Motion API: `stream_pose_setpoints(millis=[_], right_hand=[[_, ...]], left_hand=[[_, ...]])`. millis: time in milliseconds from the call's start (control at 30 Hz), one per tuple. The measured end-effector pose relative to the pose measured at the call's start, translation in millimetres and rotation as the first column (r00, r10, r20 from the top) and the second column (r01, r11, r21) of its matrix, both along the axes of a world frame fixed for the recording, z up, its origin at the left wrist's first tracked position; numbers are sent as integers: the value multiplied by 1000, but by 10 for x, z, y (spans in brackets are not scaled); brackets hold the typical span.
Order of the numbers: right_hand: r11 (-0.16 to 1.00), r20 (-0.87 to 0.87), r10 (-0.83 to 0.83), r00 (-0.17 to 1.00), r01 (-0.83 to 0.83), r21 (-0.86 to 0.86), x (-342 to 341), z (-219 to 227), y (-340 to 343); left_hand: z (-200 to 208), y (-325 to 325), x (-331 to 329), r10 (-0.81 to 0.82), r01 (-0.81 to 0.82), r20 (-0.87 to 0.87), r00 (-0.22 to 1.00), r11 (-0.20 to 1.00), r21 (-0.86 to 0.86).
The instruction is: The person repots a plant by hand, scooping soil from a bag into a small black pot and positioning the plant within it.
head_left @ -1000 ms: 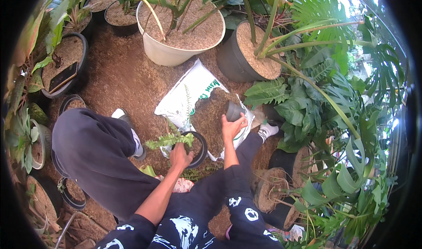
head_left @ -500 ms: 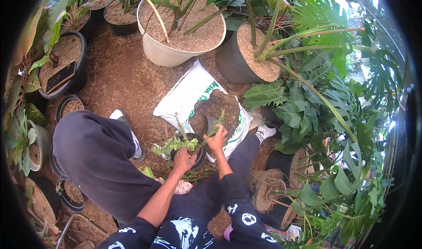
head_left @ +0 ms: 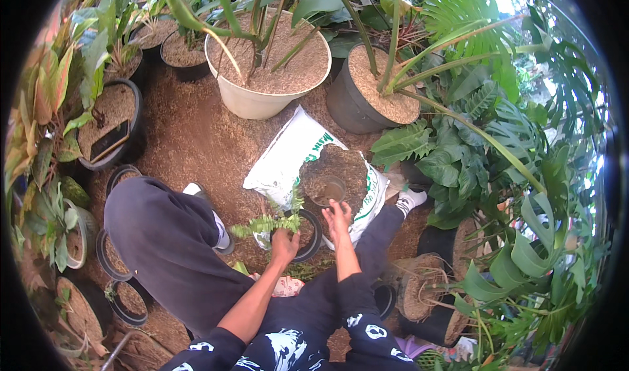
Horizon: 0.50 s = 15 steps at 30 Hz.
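Note:
My left hand [head_left: 284,245] is closed around the base of a small green fern [head_left: 267,223] at the left side of a round black plastic pot [head_left: 318,232]. Its fronds spread left and upward past my fingers, which hide the stems. To the right of that pot, my right hand [head_left: 337,220] is open and holds nothing, its fingertips close to a small cup [head_left: 335,188]. This cup rests on dark potting soil [head_left: 344,163] inside a torn-open white sack [head_left: 283,156] with green print, lying on the ground between my legs.
A large cream pot [head_left: 259,106] and a black pot [head_left: 347,102] with tall plants stand beyond the sack. At left, a phone [head_left: 110,140] lies in a dark planter [head_left: 134,119]. Small black pots line my left leg; broad leaves [head_left: 517,273] crowd the right side.
My right hand has let go of a fern frond and moved toward the cup in the sack, its fingers opening. My left hand keeps the fern at the pot. The whole view has shifted slightly.

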State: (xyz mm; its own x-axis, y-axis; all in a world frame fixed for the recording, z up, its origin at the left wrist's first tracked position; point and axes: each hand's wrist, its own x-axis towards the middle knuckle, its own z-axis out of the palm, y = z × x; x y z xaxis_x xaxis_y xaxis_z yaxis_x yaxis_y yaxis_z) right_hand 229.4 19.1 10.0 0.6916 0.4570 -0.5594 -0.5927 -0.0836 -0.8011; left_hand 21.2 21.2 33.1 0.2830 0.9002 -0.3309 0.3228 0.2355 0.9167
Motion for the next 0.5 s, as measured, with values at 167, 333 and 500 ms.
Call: stream_pose_setpoints(millis=[167, 333, 500], right_hand=[[1000, 95, -2, 996, 0, 27, -41, 442, -388], [999, 553, 48, 832, -37, -33, -681, 907, -895], [980, 617, 193, 763, -120, -158, -1096, 688, -1154]], left_hand=[[-104, 3, 13, 66, -66, 38, 997, 998, -8], [-210, -21, 18, 54, -54, 8, 998, 999, 0], [-133, -15, 59, -15, 16, -51, 999, 1000, 7]])
